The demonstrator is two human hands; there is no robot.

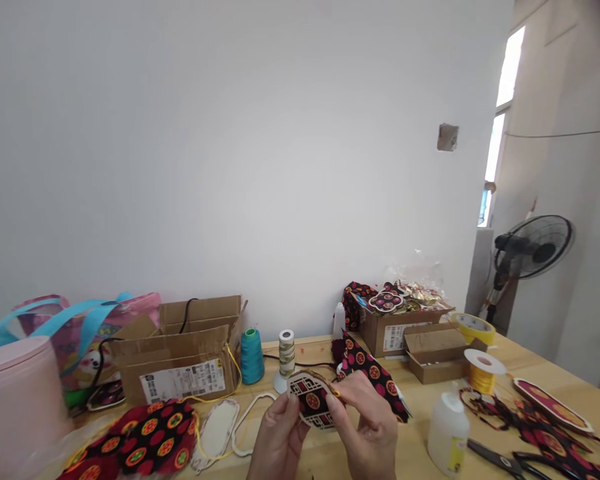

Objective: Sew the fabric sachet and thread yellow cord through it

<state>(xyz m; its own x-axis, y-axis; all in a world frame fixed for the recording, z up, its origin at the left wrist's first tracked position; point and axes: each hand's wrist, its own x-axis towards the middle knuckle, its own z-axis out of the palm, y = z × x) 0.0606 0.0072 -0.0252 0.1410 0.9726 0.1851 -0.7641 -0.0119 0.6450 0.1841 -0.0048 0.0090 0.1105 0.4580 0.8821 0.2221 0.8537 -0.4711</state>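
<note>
Both my hands are raised over the front of the wooden table [530,373] and together hold a small oval ornament [311,400] with a black lattice over red patterned fabric. My left hand [276,441] grips its lower left edge. My right hand [366,427] pinches its right edge, where a bit of yellow cord shows. A strip of the same black and red fabric [375,377] lies just behind my right hand.
A cardboard box [183,363], a teal thread cone [252,355] and a striped spool [286,353] stand behind. Patterned fabric [140,440] and white oval frames [220,427] lie left. A glue bottle [447,433], pliers [500,460], yellow cord spool [483,373], tape roll [473,327] and boxes sit right. A fan [530,250] stands beyond.
</note>
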